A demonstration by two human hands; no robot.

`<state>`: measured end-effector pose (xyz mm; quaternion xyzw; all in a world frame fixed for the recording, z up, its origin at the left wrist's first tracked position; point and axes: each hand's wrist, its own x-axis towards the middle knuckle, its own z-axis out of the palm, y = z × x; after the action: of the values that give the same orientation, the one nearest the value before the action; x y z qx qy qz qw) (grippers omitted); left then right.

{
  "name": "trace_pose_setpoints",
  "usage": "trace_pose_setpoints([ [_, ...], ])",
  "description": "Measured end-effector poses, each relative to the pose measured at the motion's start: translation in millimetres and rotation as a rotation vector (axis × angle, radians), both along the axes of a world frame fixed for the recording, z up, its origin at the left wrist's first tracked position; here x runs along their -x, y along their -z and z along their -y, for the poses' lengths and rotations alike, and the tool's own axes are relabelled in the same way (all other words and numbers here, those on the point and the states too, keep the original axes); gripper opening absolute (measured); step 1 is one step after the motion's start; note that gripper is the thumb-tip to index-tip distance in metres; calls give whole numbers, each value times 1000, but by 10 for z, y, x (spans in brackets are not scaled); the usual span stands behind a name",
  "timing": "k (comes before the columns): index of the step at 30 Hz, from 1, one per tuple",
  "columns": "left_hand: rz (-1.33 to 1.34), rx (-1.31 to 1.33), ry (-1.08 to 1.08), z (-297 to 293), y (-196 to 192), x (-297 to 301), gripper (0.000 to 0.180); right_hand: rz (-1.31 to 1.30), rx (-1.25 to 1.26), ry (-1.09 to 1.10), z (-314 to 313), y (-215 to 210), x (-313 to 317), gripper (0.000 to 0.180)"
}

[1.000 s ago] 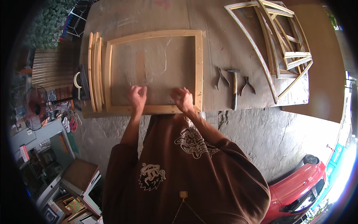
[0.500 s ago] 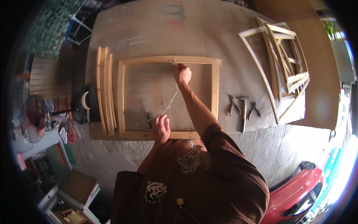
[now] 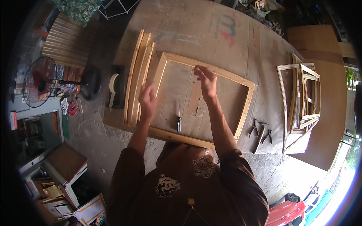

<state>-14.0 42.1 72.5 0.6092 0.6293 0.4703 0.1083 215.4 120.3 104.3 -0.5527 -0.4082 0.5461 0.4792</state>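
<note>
A rectangular frame of pale wood [image 3: 245, 113] lies flat on the worktable, turned at a slant. Close to the inner edge of its far rail is my right hand [image 3: 207, 82], fingers loosely parted, with nothing visible in them. My left hand [image 3: 147, 98] is smeared by motion over the gap between the frame's left side and a bundle of wooden strips [image 3: 140, 75]; its fingers cannot be made out. Inside the frame, near the front rail, lies a screwdriver [image 3: 179, 123] with a dark handle and thin shaft. No cord shows between my hands.
Pliers [image 3: 254, 128], a hammer [image 3: 259, 141] and a second pair of pliers [image 3: 267, 137] lie right of the frame. Several wooden frames [image 3: 301, 98] are piled farther right. A roll of tape [image 3: 113, 83] sits on the left, with a standing fan [image 3: 40, 82] beyond the table.
The pale cord stretched between my hands is no longer visible. My left hand has moved away from the screwdriver toward the strips. The view has turned, so the frame appears tilted.
</note>
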Motion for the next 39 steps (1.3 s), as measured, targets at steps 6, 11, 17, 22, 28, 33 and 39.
trace_pose_setpoints([
  [6, -123, 102, -55, -807, 441, 478, 23, 343, 125, -99, 1092, 337, -384, 29],
  [11, -85, 306, -56, -840, 750, 630, 14, 868, 14, -106, 2307, 525, -818, 33],
  [17, -281, 253, 8, -212, 599, 433, 30, 1259, 136, -53, 3195, 380, -1205, 58],
  [22, -568, 247, 20, 511, 543, 127, 59, 1223, 93, -141, 3150, 373, -1246, 51],
  [28, -461, 350, 120, 980, 517, -317, 65, 915, 181, -310, 2843, 605, -1234, 23],
  [33, -436, 348, 213, 1342, 546, -870, 65, 878, 45, -357, 2654, 794, -1326, 22],
  [39, -489, 122, 56, 1611, 730, -1208, 58, 1051, 48, -560, 2436, 905, -1414, 30],
])
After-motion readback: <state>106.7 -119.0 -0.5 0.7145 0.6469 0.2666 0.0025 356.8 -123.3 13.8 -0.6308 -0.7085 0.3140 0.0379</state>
